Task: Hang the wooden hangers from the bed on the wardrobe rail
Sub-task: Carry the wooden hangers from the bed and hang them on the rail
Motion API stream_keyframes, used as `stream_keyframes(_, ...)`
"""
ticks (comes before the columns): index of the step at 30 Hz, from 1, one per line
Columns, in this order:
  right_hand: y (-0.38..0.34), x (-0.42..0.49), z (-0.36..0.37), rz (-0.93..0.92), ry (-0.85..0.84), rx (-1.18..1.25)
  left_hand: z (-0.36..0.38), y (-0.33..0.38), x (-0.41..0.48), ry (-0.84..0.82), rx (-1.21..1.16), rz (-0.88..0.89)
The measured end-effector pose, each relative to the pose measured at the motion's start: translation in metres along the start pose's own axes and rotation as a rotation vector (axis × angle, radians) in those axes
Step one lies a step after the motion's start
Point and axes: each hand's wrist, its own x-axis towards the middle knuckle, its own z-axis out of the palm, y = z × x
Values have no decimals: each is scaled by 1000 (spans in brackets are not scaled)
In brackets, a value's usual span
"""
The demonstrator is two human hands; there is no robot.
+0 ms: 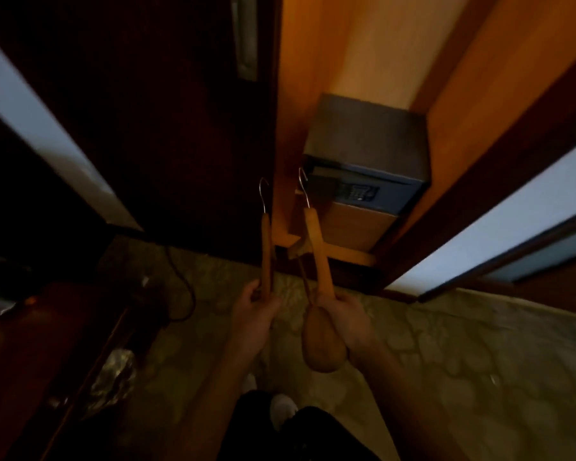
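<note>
You stand facing the open wardrobe (363,54), its lit orange interior between a dark door on the left and a pale-panelled door on the right. On the wardrobe floor, against the back wall and toward the right side, sits a dark safe (368,151) with a keypad on its front. The rail is nowhere in view; judging by the downward look of the camera, it lies above the top edge of the picture.

Under your feet is patterned carpet (446,344), with a dark piece of furniture at the lower left.

You are in the carrying step: both hangers are off the bed and brought up to the wardrobe's front edge, neither yet hung. Next you will likely need to lift your gaze and arms, find the rail, and turn each hook over it one at a time.

Your left hand (255,312) is closed around the lower end of the left hanger (266,254), seen edge-on as a slim wooden strip. Your right hand (345,316) is wrapped around the right hanger (316,247), whose broad rounded shoulder bulges below your fist. Both are pale wood, held upright, near each other but apart, each with a thin metal hook at the top pointing toward the wardrobe.
</note>
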Motion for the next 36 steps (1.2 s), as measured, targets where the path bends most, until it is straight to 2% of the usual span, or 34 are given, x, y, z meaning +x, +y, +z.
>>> stream_keyframes(7, -78, 5, -10, -174, 85, 212, 23, 100, 39, -235, 139, 212)
stream_keyframes(13, -175, 17, -34, -390, 127, 250, 52, 210, 59, -273, 90, 381)
stream_keyframes(21, -312, 42, -66, -640, 86, 258, 93, 342, 78, -241, -1, 647)
stream_keyframes(36, -549, 99, -156, -949, -179, 134, 181, 552, 135, -25, -186, 929)
